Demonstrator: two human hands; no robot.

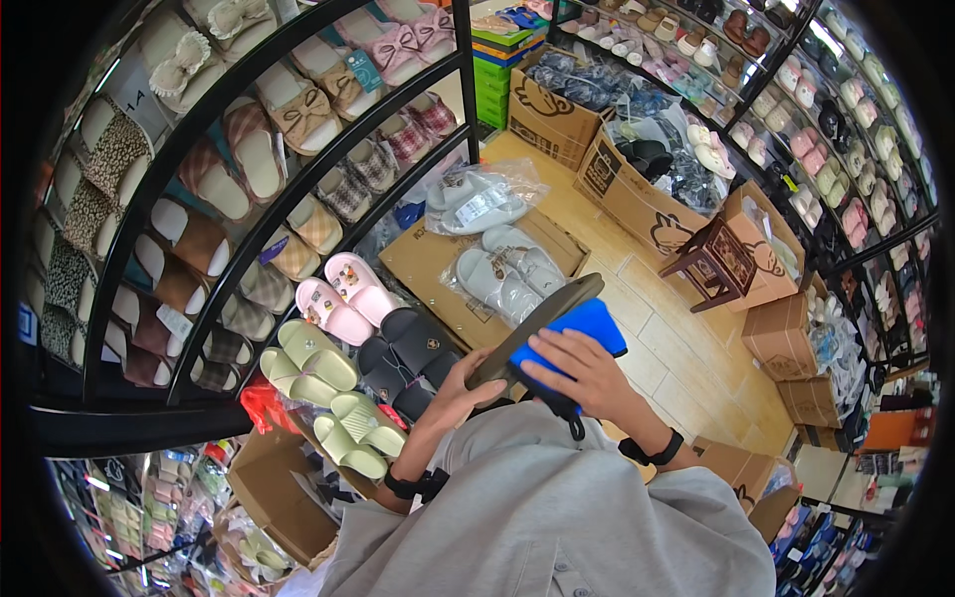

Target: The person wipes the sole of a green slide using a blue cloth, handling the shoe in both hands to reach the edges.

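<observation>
My left hand (464, 389) grips the heel end of an olive-brown slipper (539, 322), tilted up with its edge towards me. In my right hand (586, 371) is a blue cleaning pad (603, 328) with a black side and a small hanging loop. It lies over or against the slipper; whether they touch is hard to tell. Below my left hand are black slides (409, 362), with pale green slides (317, 366) and pink slides with charms (347, 298) beside them. Beyond the hands, grey-white slippers in clear plastic (515, 272) rest on a flat cardboard box (418, 261).
A black-framed rack (298, 153) of slippers curves along the left. Open cartons (627, 179) of bagged footwear line the right side, near a dark carved wooden stool (709, 261). Another open cardboard box (280, 485) stands at lower left. Tiled floor (656, 336) shows between.
</observation>
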